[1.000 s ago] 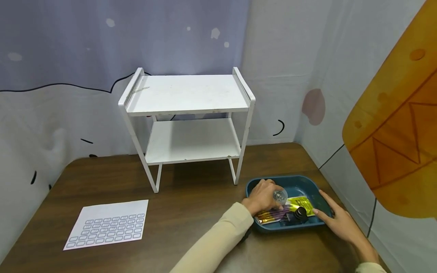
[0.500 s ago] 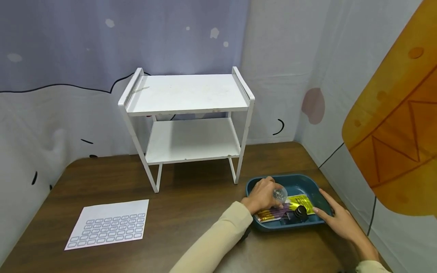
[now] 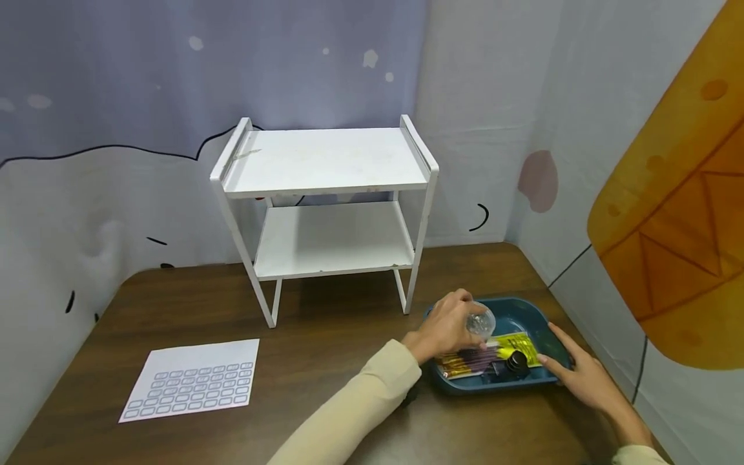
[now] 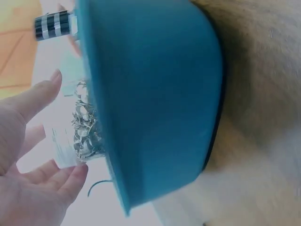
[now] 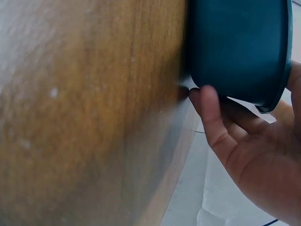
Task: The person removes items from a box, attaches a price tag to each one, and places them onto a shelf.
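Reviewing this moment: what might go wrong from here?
1. Spill: the clear container in the left hand holds many loose metal pieces; if it tips and isn't closed (I can't tell), they could scatter.
2. Knock: the black-capped bottle and yellow packet lie close by in the tray, so the container might bump them.
3. Shift: the right hand touches the tray's end; a push could slide it.

Softly, evenly lit in head view, shadowed across white rectangular lower shelf (image 3: pixel 334 239) and on brown wood-grain table (image 3: pixel 314 349) beneath. Overexposed to white behind clear plastic cup of silvery bits (image 4: pixel 77 141), blurred at right in left wrist view. Glaring at upper left in right wrist view, dark beside deep teal plastic basin (image 5: pixel 240 47).
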{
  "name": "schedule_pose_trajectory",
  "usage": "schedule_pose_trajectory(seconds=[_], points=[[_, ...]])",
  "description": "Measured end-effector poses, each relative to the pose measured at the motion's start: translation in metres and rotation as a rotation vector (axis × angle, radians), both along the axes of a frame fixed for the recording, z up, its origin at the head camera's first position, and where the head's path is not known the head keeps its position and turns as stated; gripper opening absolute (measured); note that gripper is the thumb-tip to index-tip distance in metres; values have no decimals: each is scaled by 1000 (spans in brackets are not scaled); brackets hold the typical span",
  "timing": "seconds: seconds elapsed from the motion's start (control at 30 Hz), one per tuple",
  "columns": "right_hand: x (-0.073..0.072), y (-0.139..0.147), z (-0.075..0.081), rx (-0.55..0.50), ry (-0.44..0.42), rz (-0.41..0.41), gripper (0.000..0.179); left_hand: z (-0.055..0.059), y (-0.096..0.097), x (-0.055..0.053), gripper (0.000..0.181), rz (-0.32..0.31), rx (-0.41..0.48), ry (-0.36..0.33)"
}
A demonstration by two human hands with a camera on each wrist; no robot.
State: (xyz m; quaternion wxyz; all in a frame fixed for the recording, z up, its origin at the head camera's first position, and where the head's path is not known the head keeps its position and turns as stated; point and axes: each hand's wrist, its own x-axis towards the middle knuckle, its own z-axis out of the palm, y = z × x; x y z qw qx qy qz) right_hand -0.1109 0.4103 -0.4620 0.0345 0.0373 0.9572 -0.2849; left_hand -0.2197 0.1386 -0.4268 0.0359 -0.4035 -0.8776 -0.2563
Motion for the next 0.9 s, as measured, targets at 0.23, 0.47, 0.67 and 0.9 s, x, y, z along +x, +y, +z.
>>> schedule_pose_trajectory(seconds=[0.23, 0.47, 0.67, 0.9], points=[[-1, 0, 0, -34, 9, 5, 85, 23, -34, 8, 61, 30, 63, 30], [-4, 1, -1, 2, 30, 15, 86, 42, -75, 21, 61, 11, 98, 46], [-5, 0, -2, -4, 21, 24, 87, 49, -115, 28, 60, 7, 148, 16], [-3, 1, -2, 22, 22, 17, 87, 44, -165, 36, 62, -36, 140, -19]])
